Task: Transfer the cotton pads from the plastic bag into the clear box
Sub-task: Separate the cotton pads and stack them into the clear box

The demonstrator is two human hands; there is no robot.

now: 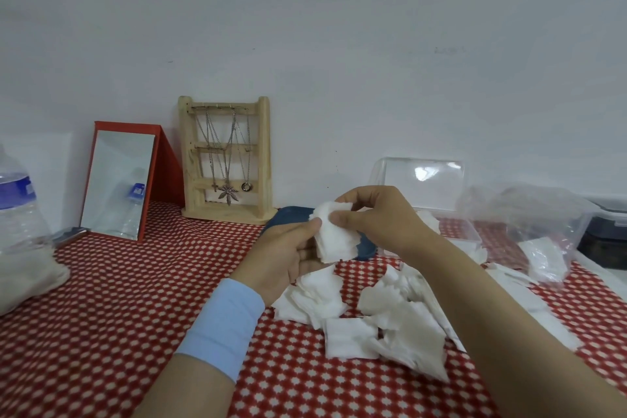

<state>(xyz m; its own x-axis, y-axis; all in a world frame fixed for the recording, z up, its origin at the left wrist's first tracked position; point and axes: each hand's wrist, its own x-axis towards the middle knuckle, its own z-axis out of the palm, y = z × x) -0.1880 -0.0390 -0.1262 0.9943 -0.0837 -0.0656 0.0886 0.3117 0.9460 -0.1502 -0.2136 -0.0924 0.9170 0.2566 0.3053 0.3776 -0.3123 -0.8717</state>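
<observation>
— While both hands are busy, where is the stack?
— Over the table's (135,332) middle. The left hand (288,254) grips the cotton pads (334,241) from below; the right hand (376,217) pinches their top edge.
— The rest?
— Loose pads (400,326) lie toward the near edge. The clear box (473,231), lid up, stands at the far edge, with the plastic bag (529,224) beside it on the right.
— Open room?
— Bare cloth from the near-left corner to the mirror (117,187).
</observation>
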